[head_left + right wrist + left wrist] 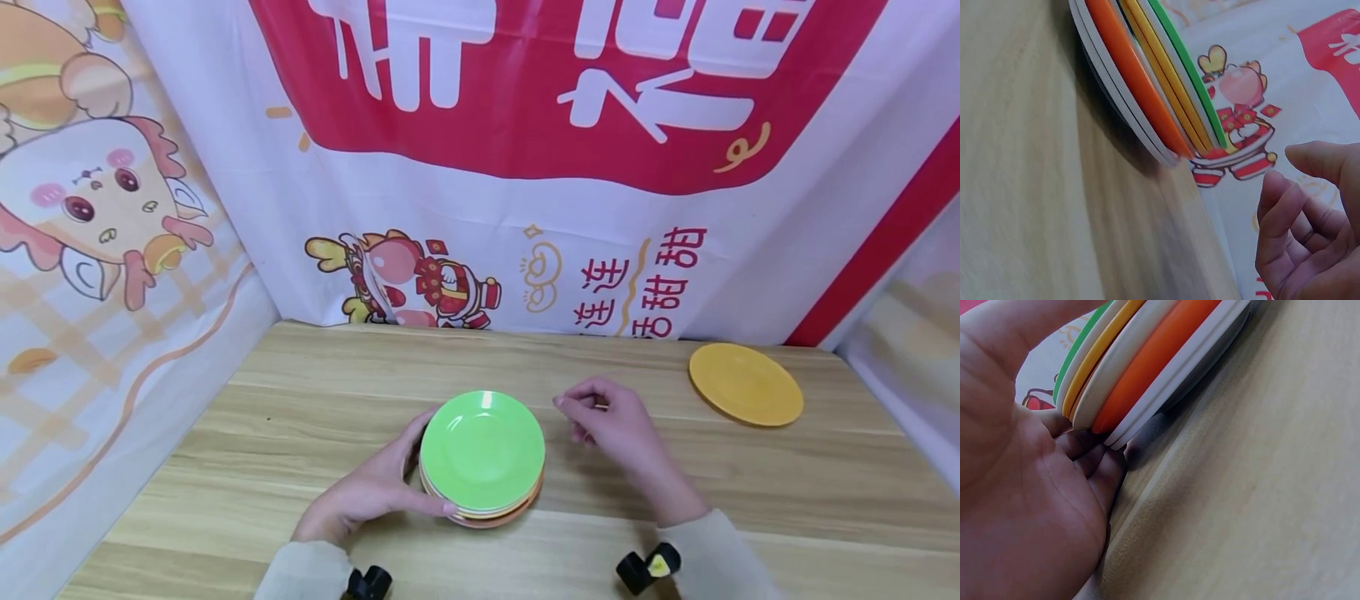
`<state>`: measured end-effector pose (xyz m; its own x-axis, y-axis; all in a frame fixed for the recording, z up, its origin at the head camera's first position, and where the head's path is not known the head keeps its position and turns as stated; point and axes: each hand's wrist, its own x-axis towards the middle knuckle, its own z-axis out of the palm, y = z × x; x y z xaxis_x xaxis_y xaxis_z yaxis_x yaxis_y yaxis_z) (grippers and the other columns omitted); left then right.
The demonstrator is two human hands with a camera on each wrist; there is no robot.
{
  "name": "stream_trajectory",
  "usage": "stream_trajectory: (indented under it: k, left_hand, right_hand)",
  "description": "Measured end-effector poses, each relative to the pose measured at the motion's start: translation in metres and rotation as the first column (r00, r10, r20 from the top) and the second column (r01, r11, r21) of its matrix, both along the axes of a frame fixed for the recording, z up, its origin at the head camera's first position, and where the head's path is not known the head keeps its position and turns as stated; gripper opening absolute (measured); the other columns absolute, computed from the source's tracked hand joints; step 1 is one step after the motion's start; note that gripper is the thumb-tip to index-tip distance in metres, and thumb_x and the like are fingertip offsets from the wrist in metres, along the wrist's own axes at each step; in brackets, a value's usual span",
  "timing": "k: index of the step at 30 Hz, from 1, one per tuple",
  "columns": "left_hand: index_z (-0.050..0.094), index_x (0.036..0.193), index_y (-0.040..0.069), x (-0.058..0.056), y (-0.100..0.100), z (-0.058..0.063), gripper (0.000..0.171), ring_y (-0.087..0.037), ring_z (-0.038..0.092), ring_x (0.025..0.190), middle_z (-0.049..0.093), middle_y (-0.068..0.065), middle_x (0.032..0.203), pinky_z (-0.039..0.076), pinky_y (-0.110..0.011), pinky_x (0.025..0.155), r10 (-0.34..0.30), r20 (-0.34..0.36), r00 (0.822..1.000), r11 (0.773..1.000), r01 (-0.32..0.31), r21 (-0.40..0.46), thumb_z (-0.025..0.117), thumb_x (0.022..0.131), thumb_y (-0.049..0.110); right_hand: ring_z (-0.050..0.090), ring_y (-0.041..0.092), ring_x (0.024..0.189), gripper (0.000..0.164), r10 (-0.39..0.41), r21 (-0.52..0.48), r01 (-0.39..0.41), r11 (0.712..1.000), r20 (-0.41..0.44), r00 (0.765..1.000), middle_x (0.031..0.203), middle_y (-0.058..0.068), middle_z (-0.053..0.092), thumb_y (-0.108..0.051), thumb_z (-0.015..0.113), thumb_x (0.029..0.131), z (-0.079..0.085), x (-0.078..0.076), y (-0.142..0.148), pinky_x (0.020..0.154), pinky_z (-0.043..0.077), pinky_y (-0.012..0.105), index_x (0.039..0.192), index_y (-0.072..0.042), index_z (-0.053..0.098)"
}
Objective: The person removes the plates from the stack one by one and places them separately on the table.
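A stack of plates stands on the wooden table, with a green plate on top. Below the green one, the wrist views show white, yellow and orange rims, and white ones again at the bottom. My left hand grips the stack's left side, thumb along the near rim and fingers round the far side; in the left wrist view the fingers touch the lower rims. To the right of the stack, apart from it, my right hand is raised with fingers loosely bent and nothing in them.
One yellow plate lies alone at the table's back right. Behind the table hangs a white and red printed cloth. Another printed cloth borders the left side.
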<state>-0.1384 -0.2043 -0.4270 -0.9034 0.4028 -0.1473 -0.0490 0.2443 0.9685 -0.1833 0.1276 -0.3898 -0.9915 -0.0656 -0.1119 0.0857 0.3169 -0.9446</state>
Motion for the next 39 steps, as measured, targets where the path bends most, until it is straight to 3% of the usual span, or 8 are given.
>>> stream_trajectory:
  k: [9, 18, 29, 39]
  left_hand:
    - [0.021, 0.172, 0.026, -0.001, 0.000, 0.001, 0.130, -0.028, 0.013, 0.168, 0.026, -0.002, 0.179, 0.004, -0.059, 0.136, 0.000, -0.001, 1.000, 1.000, 0.000, -0.007, 0.101, 0.070, 0.016]
    - [0.021, 0.172, 0.027, -0.001, 0.001, 0.001, 0.131, -0.028, 0.013, 0.168, 0.026, -0.002, 0.179, 0.003, -0.059, 0.136, -0.004, -0.001, 1.000, 1.000, 0.004, -0.007, 0.101, 0.070, 0.016]
    - [0.023, 0.171, 0.027, 0.001, 0.001, 0.005, 0.128, -0.029, 0.015, 0.167, 0.029, -0.001, 0.177, 0.001, -0.062, 0.135, -0.028, -0.007, 1.000, 1.000, 0.028, -0.008, 0.101, 0.070, 0.017]
    - [0.025, 0.170, 0.023, 0.001, 0.006, 0.016, 0.125, -0.033, 0.031, 0.159, 0.039, -0.004, 0.171, 0.010, -0.067, 0.134, -0.038, -0.005, 0.999, 0.999, 0.038, -0.033, 0.101, 0.072, 0.017]
  right_hand:
    - [0.065, 0.020, 0.067, 0.025, 0.082, -0.024, -0.082, 0.996, 0.022, 0.996, 0.087, 0.008, 0.068, -0.027, 0.082, 0.097, -0.010, 0.009, -0.027, 0.054, 0.057, 0.027, 0.110, -0.008, 0.072]
    - [0.065, 0.021, 0.064, 0.038, 0.053, 0.023, -0.054, 0.998, 0.027, 0.998, 0.085, 0.008, 0.067, -0.027, 0.090, 0.089, -0.012, 0.014, -0.032, 0.053, 0.057, 0.031, 0.111, -0.008, 0.067]
    - [0.066, 0.021, 0.062, 0.032, 0.053, 0.071, -0.056, 0.996, 0.045, 0.998, 0.084, 0.008, 0.066, -0.019, 0.090, 0.087, -0.021, 0.016, -0.035, 0.053, 0.057, 0.030, 0.106, -0.008, 0.067]
    - [0.066, 0.020, 0.062, 0.029, 0.057, 0.054, -0.059, 0.997, 0.042, 0.997, 0.084, 0.008, 0.066, -0.019, 0.089, 0.088, -0.025, 0.014, -0.034, 0.053, 0.058, 0.030, 0.105, -0.007, 0.068]
